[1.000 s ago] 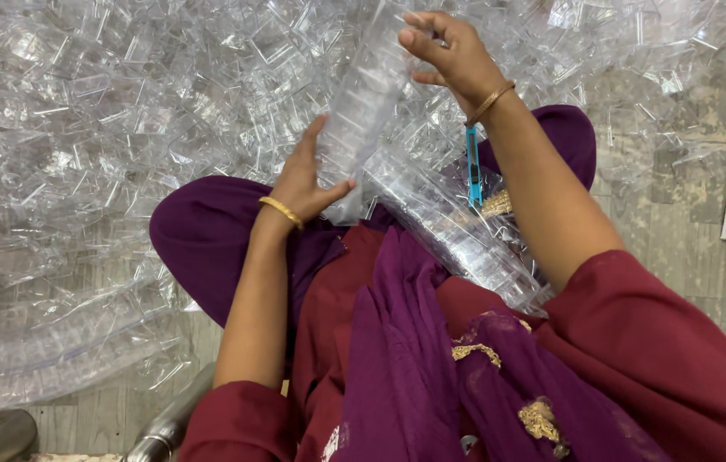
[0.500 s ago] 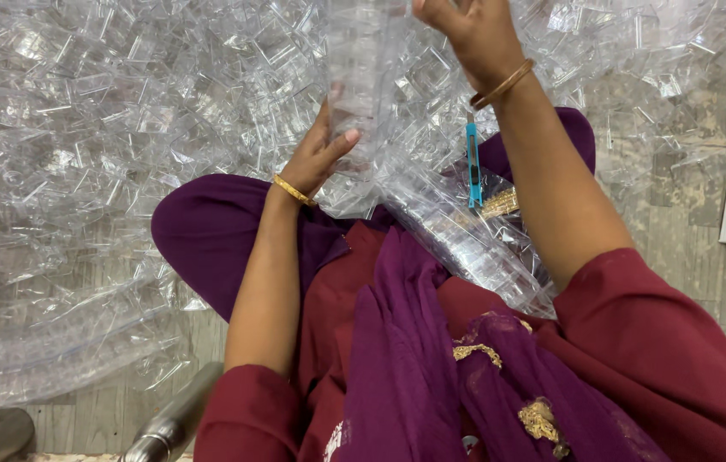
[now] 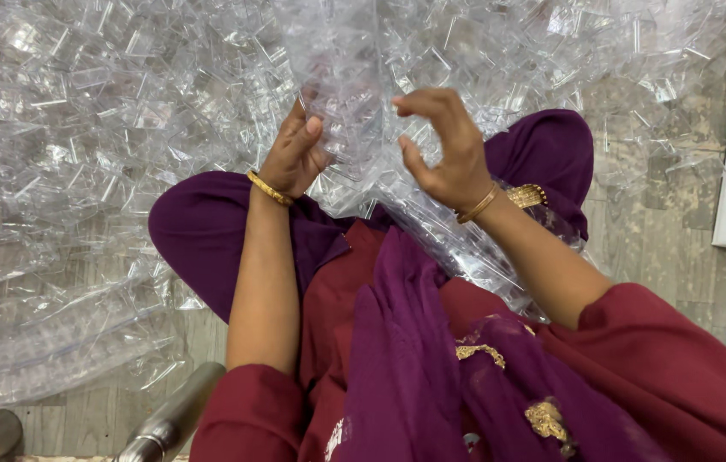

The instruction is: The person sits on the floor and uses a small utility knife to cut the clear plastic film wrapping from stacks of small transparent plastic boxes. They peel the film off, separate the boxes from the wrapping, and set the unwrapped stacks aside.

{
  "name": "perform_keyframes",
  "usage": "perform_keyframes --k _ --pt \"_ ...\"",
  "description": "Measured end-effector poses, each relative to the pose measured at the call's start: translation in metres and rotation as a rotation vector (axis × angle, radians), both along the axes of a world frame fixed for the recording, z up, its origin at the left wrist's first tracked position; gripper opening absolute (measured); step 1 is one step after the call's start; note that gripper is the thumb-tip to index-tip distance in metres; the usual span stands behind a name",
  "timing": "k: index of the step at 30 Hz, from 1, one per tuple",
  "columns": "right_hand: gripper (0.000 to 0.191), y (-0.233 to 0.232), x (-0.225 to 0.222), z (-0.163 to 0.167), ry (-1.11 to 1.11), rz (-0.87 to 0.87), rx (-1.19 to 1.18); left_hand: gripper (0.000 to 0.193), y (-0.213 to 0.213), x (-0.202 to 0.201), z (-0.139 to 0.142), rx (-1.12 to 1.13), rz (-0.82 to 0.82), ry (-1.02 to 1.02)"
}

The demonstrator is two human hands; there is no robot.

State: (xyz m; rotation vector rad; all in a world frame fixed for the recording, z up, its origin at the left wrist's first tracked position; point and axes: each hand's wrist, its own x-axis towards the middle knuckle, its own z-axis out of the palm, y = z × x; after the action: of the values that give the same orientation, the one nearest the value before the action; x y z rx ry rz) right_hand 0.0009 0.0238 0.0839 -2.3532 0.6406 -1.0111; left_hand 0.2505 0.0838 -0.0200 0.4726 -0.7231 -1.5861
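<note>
Seated person w/ both hands raised: left hand grips a clear plastic stack; right hand curled beside it, possibly touching. Clear plastic pieces cover floor.

Left hand raised, forearm near vertical, fingers pointing up and loosely curled, thumb out. Right hand level with it, forearm angling in from the right, fingers hooked, thumb apart.

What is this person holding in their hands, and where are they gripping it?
A tall stack of clear plastic containers. The left hand grips its lower left side; the right hand, fingers curled, is at its right side, contact unclear.
</note>
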Motion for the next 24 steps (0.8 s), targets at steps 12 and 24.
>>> perform_keyframes --k 12,24 --pt "0.034 -0.005 0.002 0.003 0.11 0.103 -0.29 0.077 0.003 -0.001 0.01 0.002 -0.012 -0.031" --pt "0.033 -0.017 -0.002 0.016 0.083 0.122 -0.352 0.087 0.002 -0.003 0.005 -0.007 -0.017 -0.16"
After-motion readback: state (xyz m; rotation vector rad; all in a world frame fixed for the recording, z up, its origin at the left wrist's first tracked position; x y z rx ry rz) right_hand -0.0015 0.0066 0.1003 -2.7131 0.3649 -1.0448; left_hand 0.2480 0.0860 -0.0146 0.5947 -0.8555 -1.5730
